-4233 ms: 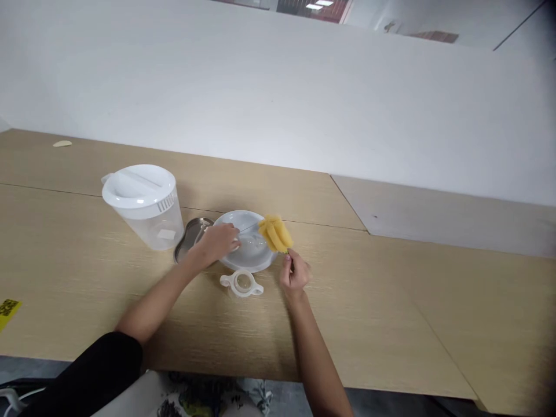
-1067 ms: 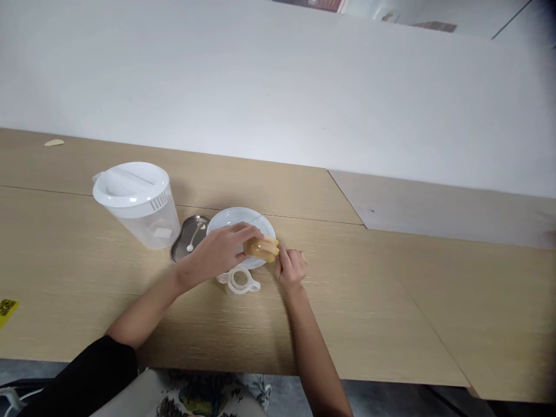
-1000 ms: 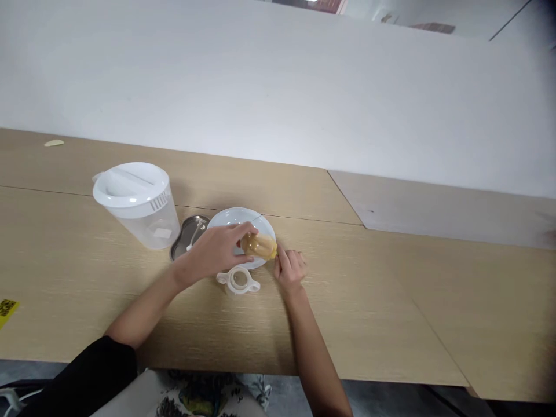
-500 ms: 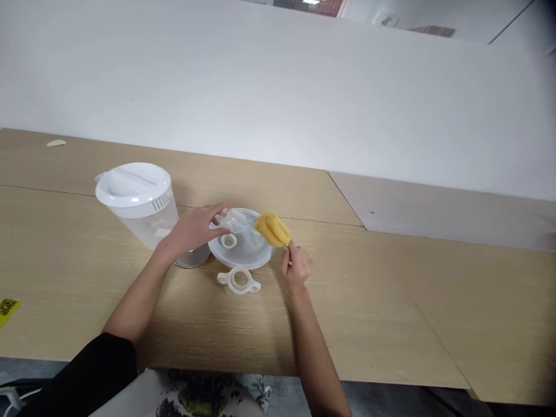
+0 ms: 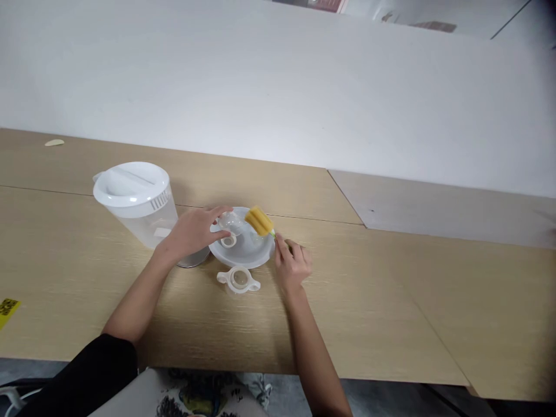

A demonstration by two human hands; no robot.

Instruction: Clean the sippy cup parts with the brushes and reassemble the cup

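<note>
My left hand [image 5: 191, 231] is shut on a clear plastic baby bottle [image 5: 230, 222], which it holds tilted above a white plate [image 5: 256, 258]. My right hand [image 5: 293, 266] grips the thin stem of a bottle brush, near its green-tipped end [image 5: 272, 233]. The brush's yellow sponge head [image 5: 259, 221] touches the bottle's open end. A small white ring [image 5: 228, 240] lies on the plate, just under my left fingers.
A lidded clear plastic pitcher [image 5: 134, 202] stands left of my left hand. A steel tray [image 5: 191, 263] lies mostly hidden under that hand. A white two-handled bottle collar [image 5: 238, 280] rests on the wooden table [image 5: 369, 301] near the plate.
The sponge head has moved left toward the bottle, with my right hand following. The bottle stays in my left hand, and the plate and ring have not moved.
</note>
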